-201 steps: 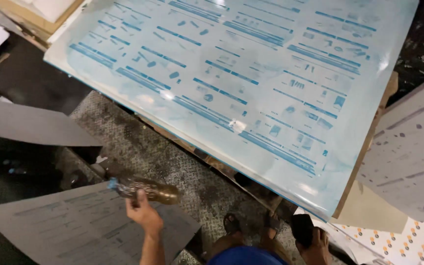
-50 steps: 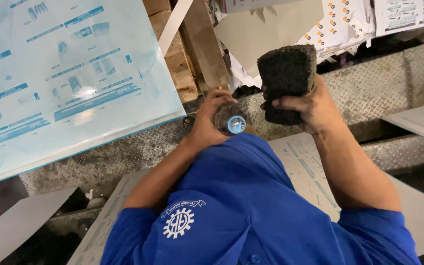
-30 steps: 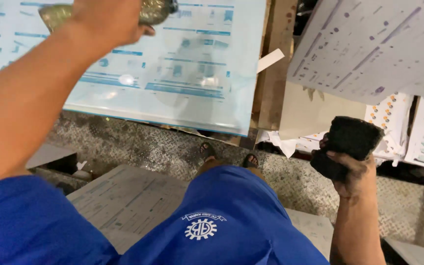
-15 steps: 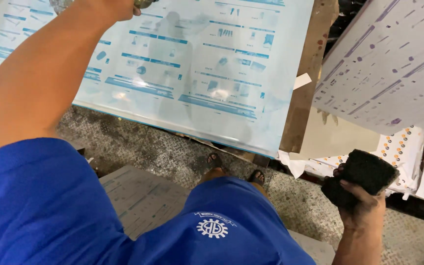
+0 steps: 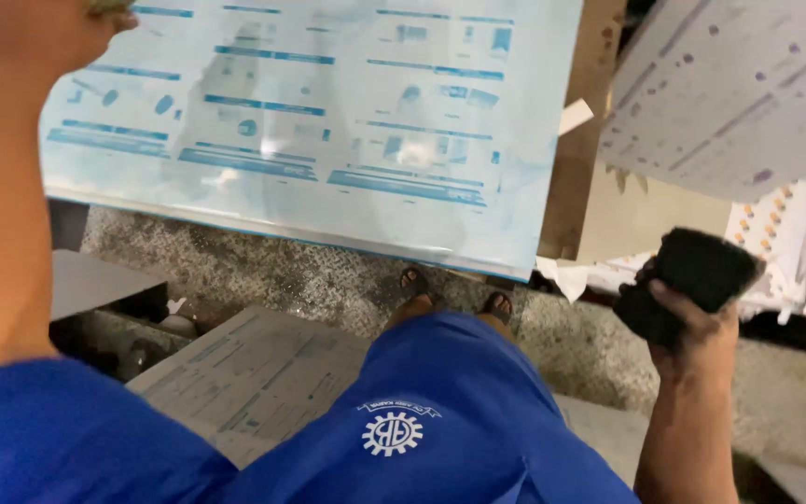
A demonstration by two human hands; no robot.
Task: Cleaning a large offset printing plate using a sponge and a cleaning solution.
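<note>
The left hand (image 5: 20,37), now raised to the top left corner of the pale blue printing plate (image 5: 328,121), stays closed on a barely visible bottle (image 5: 109,6), while the right hand (image 5: 692,317) keeps its clamp on the black sponge (image 5: 701,275), lowered beside the plate's right edge.

Showing pale blue with darker blue print blocks on the plate (image 5: 310,121); black on the sponge (image 5: 697,280); bright blue on the shirt (image 5: 440,411).

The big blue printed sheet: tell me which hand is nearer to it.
Left. The left hand is raised in front of the printed sheet at its upper left corner; the right hand, gripping a black sponge, hangs below and right of it.
</note>
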